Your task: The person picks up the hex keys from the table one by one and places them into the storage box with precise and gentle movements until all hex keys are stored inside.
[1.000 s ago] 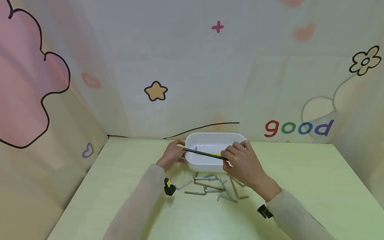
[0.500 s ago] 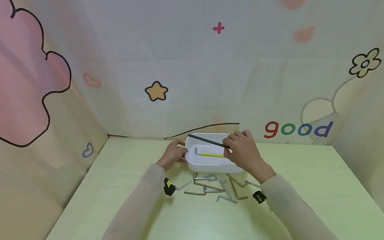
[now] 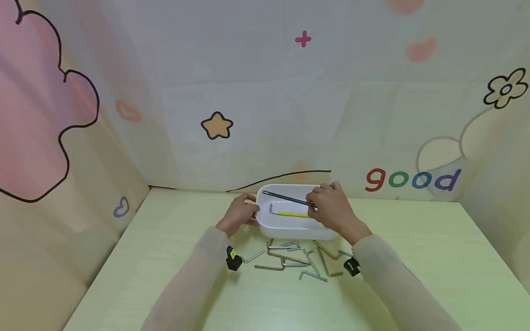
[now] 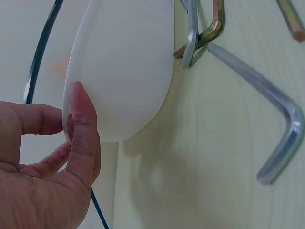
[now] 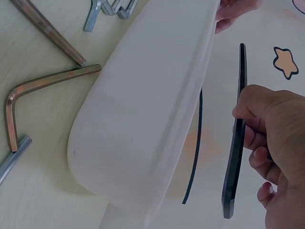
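My left hand (image 3: 238, 214) pinches the left end of a white tub (image 3: 297, 233), thumb and fingers on either side of its rim, as the left wrist view (image 4: 62, 157) shows. My right hand (image 3: 335, 210) pinches a black rod (image 3: 286, 197) above the tub; in the right wrist view the black rod (image 5: 234, 152) hangs clear of the tub's wall (image 5: 143, 105). Inside the tub lies an L-shaped key with a yellow sleeve (image 3: 289, 214), its right end hidden behind my right hand.
Several silver and bronze L-shaped hex keys (image 3: 270, 267) lie scattered on the pale green table (image 3: 274, 313) in front of the tub. A printed cloth (image 3: 268, 110) stands behind the table's far edge.
The right hand has lifted the black rod away from the left hand, then lowered it slightly over the tub. The yellow-sleeved key shows more fully. The left hand stays at the tub's end.
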The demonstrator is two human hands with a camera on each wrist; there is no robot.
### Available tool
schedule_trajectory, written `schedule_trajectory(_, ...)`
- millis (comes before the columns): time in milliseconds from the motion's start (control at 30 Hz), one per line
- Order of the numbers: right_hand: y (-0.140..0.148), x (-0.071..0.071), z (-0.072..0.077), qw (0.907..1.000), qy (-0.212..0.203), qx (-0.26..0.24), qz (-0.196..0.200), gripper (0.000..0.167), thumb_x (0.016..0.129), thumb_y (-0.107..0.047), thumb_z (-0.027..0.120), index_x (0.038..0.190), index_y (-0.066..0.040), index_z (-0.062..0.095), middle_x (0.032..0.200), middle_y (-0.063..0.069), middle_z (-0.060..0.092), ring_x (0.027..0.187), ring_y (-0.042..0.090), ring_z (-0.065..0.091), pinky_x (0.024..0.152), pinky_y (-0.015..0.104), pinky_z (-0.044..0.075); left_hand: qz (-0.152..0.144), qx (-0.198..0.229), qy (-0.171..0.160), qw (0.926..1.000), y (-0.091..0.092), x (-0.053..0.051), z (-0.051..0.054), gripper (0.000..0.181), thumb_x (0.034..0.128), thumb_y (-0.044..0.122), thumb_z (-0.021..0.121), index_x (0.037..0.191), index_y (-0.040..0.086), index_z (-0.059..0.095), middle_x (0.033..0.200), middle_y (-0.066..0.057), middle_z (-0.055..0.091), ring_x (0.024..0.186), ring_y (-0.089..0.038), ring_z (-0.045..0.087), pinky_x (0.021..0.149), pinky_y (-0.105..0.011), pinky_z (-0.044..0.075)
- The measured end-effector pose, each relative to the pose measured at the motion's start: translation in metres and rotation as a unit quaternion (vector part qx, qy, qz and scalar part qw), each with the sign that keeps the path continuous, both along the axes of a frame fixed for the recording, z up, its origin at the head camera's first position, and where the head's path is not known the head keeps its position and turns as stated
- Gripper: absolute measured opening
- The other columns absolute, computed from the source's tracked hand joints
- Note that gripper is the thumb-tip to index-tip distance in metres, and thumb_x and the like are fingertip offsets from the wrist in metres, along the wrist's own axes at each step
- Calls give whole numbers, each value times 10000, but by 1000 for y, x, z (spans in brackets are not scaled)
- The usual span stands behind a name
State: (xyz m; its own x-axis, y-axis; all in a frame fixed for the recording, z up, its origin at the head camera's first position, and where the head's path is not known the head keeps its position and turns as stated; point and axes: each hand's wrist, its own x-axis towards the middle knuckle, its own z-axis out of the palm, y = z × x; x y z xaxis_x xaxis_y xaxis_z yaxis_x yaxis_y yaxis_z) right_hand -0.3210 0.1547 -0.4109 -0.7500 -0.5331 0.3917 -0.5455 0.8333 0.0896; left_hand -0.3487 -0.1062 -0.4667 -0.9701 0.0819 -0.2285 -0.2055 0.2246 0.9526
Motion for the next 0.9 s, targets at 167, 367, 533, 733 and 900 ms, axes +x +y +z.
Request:
schedule_trajectory(167,0,-9,-5,9999,-108,-9,-38,71,808,-142,687,747,-169,663,717,-37,638,767,200,543,738,391,373,10,11,53,10000,-1,0,1,397,923,68,555,1311,9,495,997,-184,654,728,-169,653,601,-253,608)
schedule_trajectory(367,1,-21,-13,9994,-337,-37,-63,80,807,-133,686,739,-168,663,711,-36,634,738,196,515,734,387,370,-11,53,56,10000,0,1,2,395,913,58,554,1300,3,496,997,-203,654,698,-155,647,592,-255,607)
schedule_trajectory(533,-1,-27,-14,9974,-689,-221,53,87,801,-104,704,721,-121,675,684,-8,625,678,184,515,678,353,431,7,13,69,10000,-1,2,3,395,924,61,549,1311,-1,495,1000,-201,649,697,-149,638,589,-250,604)
schedule_trajectory(733,-3,-31,-17,9966,-715,-251,329,192,757,-65,710,613,-124,598,555,-38,527,571,127,409,546,268,333,-32,38,13,10000,-2,0,1,379,919,68,560,1292,21,510,972,-166,654,700,-147,645,600,-257,608)
schedule_trajectory(900,-6,-32,-22,9976,-599,-115,321,130,750,-57,710,656,-126,652,607,-33,597,613,149,510,618,325,436,-42,74,23,10000,-2,-1,-1,394,913,64,562,1300,14,510,964,-169,658,699,-148,650,605,-269,613)
